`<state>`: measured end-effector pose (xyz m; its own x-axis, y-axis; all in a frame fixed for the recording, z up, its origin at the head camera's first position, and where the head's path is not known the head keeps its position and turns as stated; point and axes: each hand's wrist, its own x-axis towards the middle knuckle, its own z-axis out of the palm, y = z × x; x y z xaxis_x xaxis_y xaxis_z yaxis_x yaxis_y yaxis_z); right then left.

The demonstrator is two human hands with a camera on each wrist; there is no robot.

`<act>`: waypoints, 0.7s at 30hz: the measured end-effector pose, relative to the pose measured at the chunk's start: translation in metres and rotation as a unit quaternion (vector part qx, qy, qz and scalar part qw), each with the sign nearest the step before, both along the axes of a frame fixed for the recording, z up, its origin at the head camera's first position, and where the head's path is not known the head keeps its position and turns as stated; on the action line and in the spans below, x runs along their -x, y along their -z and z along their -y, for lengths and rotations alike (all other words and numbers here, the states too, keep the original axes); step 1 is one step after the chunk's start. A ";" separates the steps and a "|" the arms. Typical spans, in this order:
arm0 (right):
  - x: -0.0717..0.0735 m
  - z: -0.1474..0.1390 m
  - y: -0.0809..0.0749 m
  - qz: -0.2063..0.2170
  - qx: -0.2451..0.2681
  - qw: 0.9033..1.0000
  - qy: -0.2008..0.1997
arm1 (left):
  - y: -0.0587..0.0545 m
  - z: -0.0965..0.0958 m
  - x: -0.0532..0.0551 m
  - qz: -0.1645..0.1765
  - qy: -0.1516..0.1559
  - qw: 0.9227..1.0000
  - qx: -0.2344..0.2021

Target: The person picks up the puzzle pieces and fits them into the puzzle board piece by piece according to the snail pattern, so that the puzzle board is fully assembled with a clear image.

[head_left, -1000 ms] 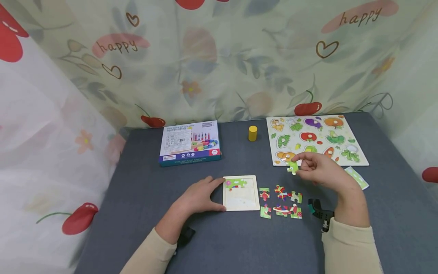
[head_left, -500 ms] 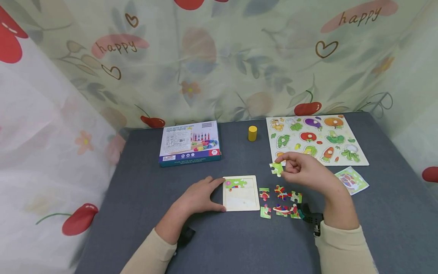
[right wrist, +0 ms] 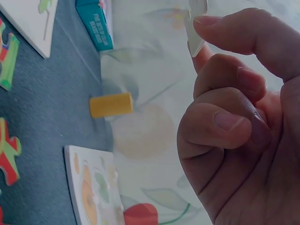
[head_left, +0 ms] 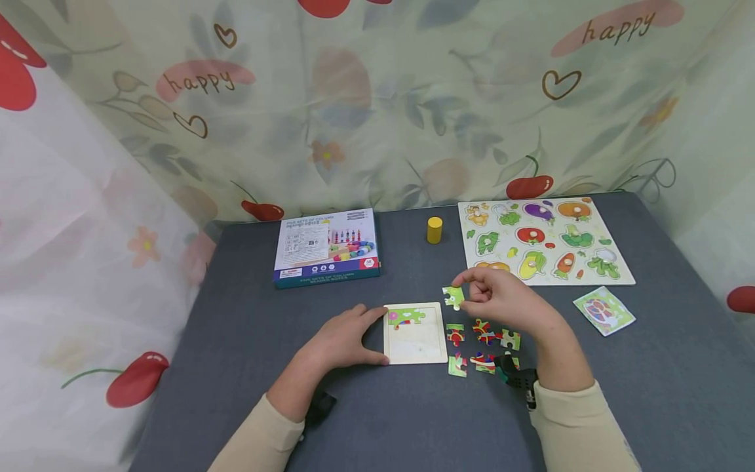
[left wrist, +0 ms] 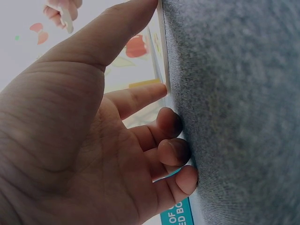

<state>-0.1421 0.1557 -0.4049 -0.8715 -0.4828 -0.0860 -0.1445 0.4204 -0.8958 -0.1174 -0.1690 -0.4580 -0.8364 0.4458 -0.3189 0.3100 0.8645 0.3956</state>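
My right hand (head_left: 501, 298) pinches a light green jigsaw puzzle piece (head_left: 455, 297) between thumb and index finger, held just beyond the upper right corner of a square wooden puzzle tray (head_left: 415, 347). In the right wrist view that piece (right wrist: 193, 37) shows edge-on, the other fingers curled below it. Joined green pieces (head_left: 408, 316) lie along the tray's top left. My left hand (head_left: 345, 337) rests at the tray's left side, index fingertip at the upper corner and thumb at the lower. Several loose puzzle pieces (head_left: 457, 365) lie right of the tray, some partly behind the right wrist's strap.
Behind the tray stand a box (head_left: 328, 249) and a yellow cylinder (head_left: 434, 231). A vegetable peg puzzle board (head_left: 513, 252) lies at the back right, with a small picture card (head_left: 605, 311) in front of it. A patterned curtain (head_left: 377, 131) rises behind the table.
My right hand has carried the green puzzle piece leftward, from in front of the vegetable board to near the tray's upper right corner. The card is now fully uncovered. The left hand has stayed put.
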 end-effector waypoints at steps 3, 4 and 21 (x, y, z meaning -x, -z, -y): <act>0.002 0.004 0.005 0.004 -0.007 1.000 -0.001 | 0.000 0.000 0.000 0.002 -0.002 1.000 0.001; 0.002 0.006 0.006 0.007 -0.009 1.000 -0.001 | 0.000 0.000 0.000 0.002 -0.002 1.000 0.002; 0.010 0.036 0.036 0.019 -0.077 0.997 -0.001 | 0.001 -0.001 0.002 0.000 -0.002 1.000 0.008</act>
